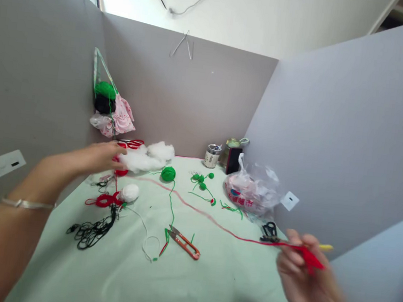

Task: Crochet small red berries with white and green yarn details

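Note:
My right hand (pixel 305 276), at the right, is closed around a crochet hook (pixel 325 247) with a yellow end and a small red crocheted piece (pixel 311 260). A red strand (pixel 211 217) runs from that piece leftward across the table, blurred in its middle. At the far left, my left hand (pixel 105 158) has its fingers around a red yarn ball (pixel 121 172), which they partly hide. White stuffing (pixel 141 159) lies just beside these fingers. Nearer to me are a white yarn ball (pixel 129 193) and a loop of red yarn (pixel 104 201).
Orange thread snips (pixel 184 243) lie mid-table near green yarn ends. Behind them sits a green yarn ball (pixel 168 174). Black yarn (pixel 90 233) is tangled at left. A plastic bag (pixel 255 189), black scissors (pixel 269 232) and a can (pixel 211 156) stand or lie rightward. Grey panels (pixel 182 95) enclose the table.

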{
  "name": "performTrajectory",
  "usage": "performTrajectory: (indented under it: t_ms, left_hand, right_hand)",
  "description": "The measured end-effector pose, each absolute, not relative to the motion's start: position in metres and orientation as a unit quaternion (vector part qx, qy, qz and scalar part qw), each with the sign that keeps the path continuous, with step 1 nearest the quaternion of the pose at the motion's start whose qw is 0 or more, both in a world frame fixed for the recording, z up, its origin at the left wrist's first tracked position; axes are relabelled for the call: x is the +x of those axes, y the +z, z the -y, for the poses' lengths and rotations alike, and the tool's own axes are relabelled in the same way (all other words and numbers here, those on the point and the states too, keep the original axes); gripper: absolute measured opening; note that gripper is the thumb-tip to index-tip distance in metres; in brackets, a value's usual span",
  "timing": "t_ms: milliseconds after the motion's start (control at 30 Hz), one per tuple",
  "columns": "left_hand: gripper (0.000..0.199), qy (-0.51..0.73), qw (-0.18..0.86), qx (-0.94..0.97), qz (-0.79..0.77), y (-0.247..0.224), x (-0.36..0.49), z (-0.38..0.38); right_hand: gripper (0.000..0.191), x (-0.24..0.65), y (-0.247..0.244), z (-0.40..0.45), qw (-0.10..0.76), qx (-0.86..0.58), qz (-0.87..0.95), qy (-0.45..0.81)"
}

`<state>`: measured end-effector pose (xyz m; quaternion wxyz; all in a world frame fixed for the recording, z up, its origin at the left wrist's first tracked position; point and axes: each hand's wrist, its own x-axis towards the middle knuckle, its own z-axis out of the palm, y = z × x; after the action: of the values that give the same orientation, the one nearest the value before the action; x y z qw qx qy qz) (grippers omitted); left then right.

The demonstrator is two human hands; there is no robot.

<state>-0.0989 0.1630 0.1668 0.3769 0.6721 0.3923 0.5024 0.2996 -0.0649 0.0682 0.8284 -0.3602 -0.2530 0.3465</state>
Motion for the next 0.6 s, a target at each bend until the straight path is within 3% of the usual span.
performTrajectory:
  t_ms: [100,267,433,533,600]
  left_hand:
    - [0.033,0.407,0.393,0.733,-0.378,0.142,-0.062,-0.117]
    - [0.045,0.45,0.587,0.638,-0.214,0.096,0.014,-0.043]
    - [0.055,0.374,0.824,0.408,-0.121,0.077,0.036,-0.022]
    - [0.05,0.458,0.836,0.286,-0.094,0.097,0.015,-0.017]
    - [0.05,0.561,0.76,0.305,-0.122,0.108,0.003,-0.015]
  right_hand:
    - [0.025,0.267,0.064,0.051,0.771,-0.369,0.326,0.404]
    - [0.021,0.218,0.065,0.039,0.7,-0.319,0.413,0.488]
    - [0.019,0.2,0.065,0.034,0.698,-0.298,0.433,0.486]
    - [0.017,0.197,0.059,0.031,0.706,-0.319,0.459,0.435]
    - [0.017,0.196,0.052,0.03,0.711,-0.334,0.487,0.382]
